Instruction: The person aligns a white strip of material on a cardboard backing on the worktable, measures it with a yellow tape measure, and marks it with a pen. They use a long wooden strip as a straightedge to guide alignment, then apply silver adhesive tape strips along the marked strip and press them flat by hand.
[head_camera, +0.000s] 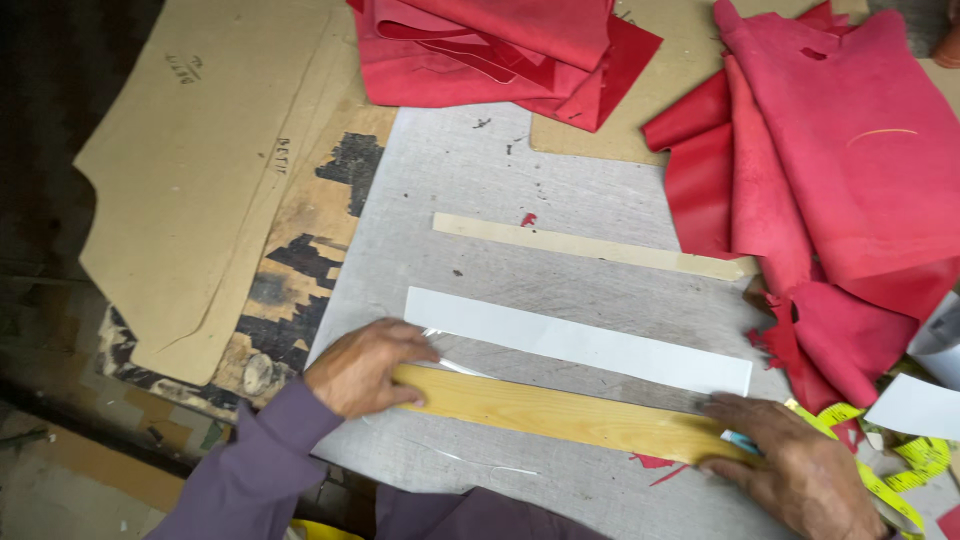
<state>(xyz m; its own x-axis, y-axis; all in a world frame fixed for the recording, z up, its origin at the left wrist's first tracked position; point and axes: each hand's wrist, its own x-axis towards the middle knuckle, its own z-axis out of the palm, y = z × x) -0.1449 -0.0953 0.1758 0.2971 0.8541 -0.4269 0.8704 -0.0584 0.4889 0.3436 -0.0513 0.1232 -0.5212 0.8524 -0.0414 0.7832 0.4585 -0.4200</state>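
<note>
Left hand (362, 366): lay flat, pinning the wooden slat's (560, 415) left end.
Right hand (800, 470): pressed open on its right end.
Grip: neither closed around it.

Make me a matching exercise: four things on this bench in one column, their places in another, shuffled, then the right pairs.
Things:
1. wooden slat
2. white strip
3. tape measure
4. cardboard pattern

Places:
A. far left, partly off the grey mat
B. under both hands, left hand and right hand
C. lower right, by the red leather
D. just beyond the slat, flat on the mat

Pairs: 1-B, 2-D, 3-C, 4-A
</note>
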